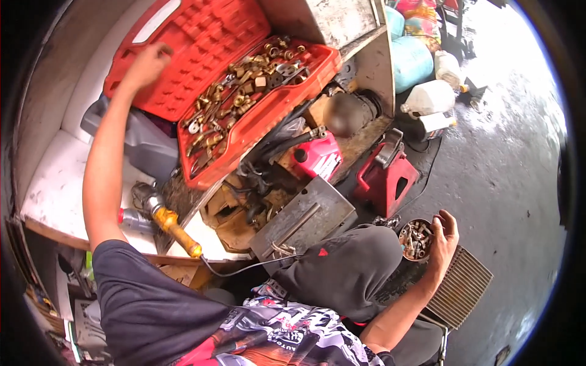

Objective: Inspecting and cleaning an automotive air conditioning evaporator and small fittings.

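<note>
An orange-red moulded tool case [293, 91] lies with its lid raised, its tray heaped with brass fittings [244, 94] and other metal parts. My left hand [148, 66] is over the inner side of the lid [204, 46], slightly blurred, its fingers loosely bent and apart, with nothing visible in them. At the right, a round tin [415, 240] full of bolts and small metal pieces stands beside my knee. Close against the tin's right rim is my right hand [444, 238], thumb and fingers curved with a gap between them. Whether it touches the rim is unclear.
A yellow corded power tool [171, 226] lies on the white bench [58, 183], beside a grey case [146, 143]. Ahead are a metal box [305, 213], a red canister [320, 155] and a red stand [390, 177]. A ribbed panel [461, 287] and several jugs [430, 97] are on the floor.
</note>
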{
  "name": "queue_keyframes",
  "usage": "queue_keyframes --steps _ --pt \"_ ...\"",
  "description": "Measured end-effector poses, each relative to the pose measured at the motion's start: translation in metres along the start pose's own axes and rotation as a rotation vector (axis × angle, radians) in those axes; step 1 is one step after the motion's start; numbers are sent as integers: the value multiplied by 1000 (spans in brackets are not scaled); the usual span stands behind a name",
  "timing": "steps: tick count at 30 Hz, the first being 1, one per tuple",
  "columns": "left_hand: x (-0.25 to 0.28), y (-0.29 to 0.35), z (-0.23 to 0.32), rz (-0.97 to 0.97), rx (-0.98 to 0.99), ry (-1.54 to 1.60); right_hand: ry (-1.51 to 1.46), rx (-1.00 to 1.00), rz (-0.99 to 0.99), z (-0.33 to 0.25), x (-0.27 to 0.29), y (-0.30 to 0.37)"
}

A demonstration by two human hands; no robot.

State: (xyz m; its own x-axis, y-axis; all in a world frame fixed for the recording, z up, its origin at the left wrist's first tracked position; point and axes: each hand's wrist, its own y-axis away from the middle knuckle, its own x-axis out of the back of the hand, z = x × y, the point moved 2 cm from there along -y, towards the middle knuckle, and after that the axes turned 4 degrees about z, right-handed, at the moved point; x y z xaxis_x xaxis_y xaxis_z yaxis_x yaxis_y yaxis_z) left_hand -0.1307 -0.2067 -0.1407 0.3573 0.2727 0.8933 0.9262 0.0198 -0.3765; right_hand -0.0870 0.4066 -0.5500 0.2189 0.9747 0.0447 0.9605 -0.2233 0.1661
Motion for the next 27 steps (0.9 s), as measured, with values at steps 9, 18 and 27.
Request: queue_keyframes --steps 9,18,27 --pt "-38 23 -6 -252 211 404 -28 -10 -43 -4 8 9" --pt "-110 -10 -83 -185 398 327 -6 11 -93 -3 5 4" --pt "-155 13 -65 35 182 201 154 164 -302 -96 -62 1"
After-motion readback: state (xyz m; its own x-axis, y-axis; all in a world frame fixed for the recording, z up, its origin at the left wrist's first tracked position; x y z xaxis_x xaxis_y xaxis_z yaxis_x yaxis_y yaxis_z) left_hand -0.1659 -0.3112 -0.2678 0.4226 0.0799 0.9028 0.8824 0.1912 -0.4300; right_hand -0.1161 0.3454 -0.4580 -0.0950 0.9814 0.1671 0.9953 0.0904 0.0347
